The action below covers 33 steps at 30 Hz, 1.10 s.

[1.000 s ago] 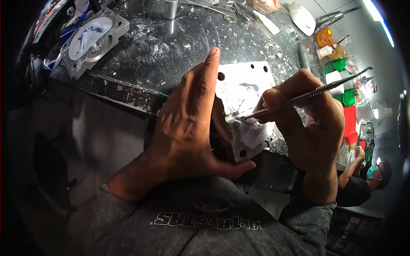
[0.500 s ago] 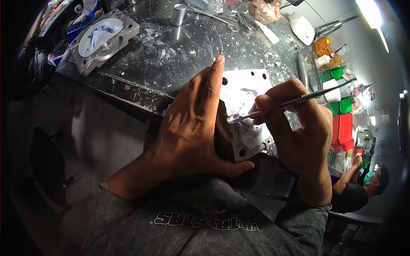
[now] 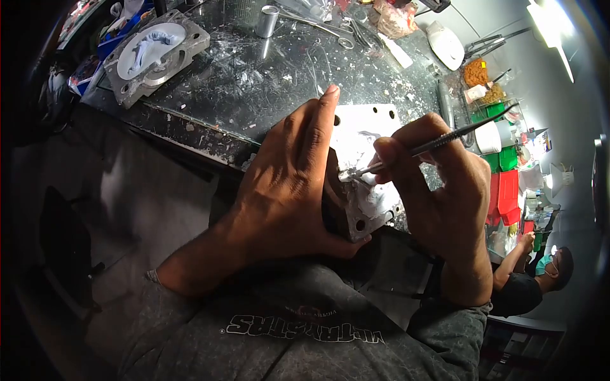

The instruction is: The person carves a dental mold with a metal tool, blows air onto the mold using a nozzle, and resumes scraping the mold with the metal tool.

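In the head view, the pale block (image 3: 363, 119), with holes at its corners, lies at the near edge of the worktop (image 3: 235, 95), in front of the person's chest; set there, it seems meant to be within easy reach of both hands and in strong light, its upper face turned towards the eyes. White material (image 3: 376, 198) covers part of that face.

The left hand (image 3: 276, 184) is open, its forefinger stretched along the left side of the block and its thumb held apart at the near corner; it looks placed to steady the block while leaving the upper face free; whether the other fingers reach beneath cannot be told.

The right hand (image 3: 451, 197) is closed in a pen-like pinch round a slender metal tool (image 3: 452, 136); the tool slants, its working end down at the white surface near the left edge of the block, its other end up past the knuckles; such a hold, close to the tip, probably gives fine control.

Farther left on the worktop sits a metal frame (image 3: 194, 46) with a pale oval insert (image 3: 127, 65) in it, well apart from the hands; a small metal cylinder (image 3: 267, 23) stands upright beyond them, beside a long scissor-like instrument (image 3: 318, 24); another person (image 3: 522, 293) is at the right, hands apart from this work.
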Tool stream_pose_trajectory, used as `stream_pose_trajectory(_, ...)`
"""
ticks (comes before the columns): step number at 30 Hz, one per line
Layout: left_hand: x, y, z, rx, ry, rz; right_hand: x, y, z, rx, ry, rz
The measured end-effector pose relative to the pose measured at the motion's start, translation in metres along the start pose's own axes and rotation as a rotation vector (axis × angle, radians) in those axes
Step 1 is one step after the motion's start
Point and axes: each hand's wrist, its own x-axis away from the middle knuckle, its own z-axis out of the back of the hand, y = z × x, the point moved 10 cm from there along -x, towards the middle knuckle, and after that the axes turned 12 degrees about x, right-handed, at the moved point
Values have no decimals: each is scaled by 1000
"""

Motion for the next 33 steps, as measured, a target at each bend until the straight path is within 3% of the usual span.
stream_pose_trajectory(8,0,-5,0,-7,-9,83,-6,-5,-1,123,-21,69)
stream_pose_trajectory(14,1,-7,3,-7,-14,85,1,3,-6,-23,53,81)
stream_pose_trajectory(18,3,-9,2,-33,-9,88,12,29,-14,-233,75,-97)
stream_pose_trajectory(20,4,-11,2,4,-7,112,21,59,-31,-512,0,-411)
stream_pose_trajectory(22,2,-10,0,7,-20,108,24,61,-36,-593,-11,-451)
stream_pose_trajectory(24,0,-10,-1,7,-20,102,26,64,-30,-862,228,-427)
stream_pose_trajectory(28,1,-7,0,18,15,72,28,44,-7,-450,261,-115)
stream_pose_trajectory(33,0,-5,0,-8,4,73,23,22,0,-216,306,43)
